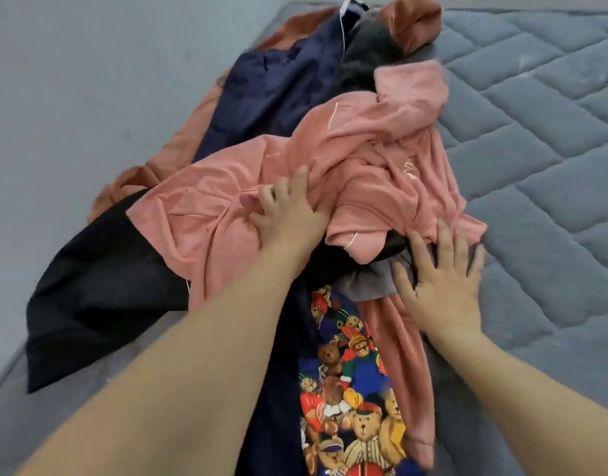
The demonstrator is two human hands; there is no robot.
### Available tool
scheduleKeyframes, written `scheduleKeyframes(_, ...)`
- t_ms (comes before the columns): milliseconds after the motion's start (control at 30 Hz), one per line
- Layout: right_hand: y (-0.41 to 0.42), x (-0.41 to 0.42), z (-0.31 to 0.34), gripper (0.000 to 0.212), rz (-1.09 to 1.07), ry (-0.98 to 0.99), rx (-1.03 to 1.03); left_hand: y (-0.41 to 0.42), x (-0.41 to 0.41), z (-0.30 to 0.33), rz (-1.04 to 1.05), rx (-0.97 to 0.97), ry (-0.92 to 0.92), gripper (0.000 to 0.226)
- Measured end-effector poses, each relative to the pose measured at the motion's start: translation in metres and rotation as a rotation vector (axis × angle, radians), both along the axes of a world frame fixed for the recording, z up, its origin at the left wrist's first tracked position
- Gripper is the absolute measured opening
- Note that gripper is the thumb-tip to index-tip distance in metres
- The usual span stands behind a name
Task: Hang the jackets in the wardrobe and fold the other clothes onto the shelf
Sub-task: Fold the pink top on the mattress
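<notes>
Grey quilted mattress (543, 139) stretches under everything, with a pale wall (72, 97) along its left side. Nearest me lies a teddy-bear print garment (350, 400), bright with reds, blues and yellows, running from the bottom edge up toward the heap; a dark navy piece (278, 407) lies along its left side and a strip of pink cloth on its right. My right hand (440, 286) has its fingers spread wide and straight above a grey garment (371, 280), at the heap's right edge; whether it presses down or only hovers I cannot tell. My left hand (288, 214) reaches farther in, fingers curled into the folds of the pink hoodie (364, 149), gripping a bunch of its fabric. The hoodie sprawls across the middle of the pile, its hood toward the far end. A black garment (96, 304) spreads out from beneath it to the left. Beyond the hoodie lies a navy jacket (278, 84) with thin white piping, a dark fuzzy item (367, 53) beside it, and at the far end a rust-orange garment (412, 18) that also shows along the wall side.
</notes>
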State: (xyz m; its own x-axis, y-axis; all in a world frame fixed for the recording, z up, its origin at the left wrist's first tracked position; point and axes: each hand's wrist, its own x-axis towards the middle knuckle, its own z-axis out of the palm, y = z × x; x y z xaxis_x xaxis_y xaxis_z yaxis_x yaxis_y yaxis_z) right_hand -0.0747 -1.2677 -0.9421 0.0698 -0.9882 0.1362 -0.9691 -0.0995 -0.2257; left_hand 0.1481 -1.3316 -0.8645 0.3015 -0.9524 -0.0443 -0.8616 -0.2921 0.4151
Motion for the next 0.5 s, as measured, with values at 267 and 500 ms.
scheduleKeyframes(267, -0.01, 0.002, 0.009, 0.057, -0.005, -0.053, -0.057, 0.036, -0.02, 0.013, -0.002, -0.508, 0.07, 0.027)
scheduleKeyframes(500, -0.01, 0.001, 0.004, 0.052, -0.063, -0.105, -0.076, 0.164, -0.035, -0.03, -0.37, -0.177, -0.148, 0.027)
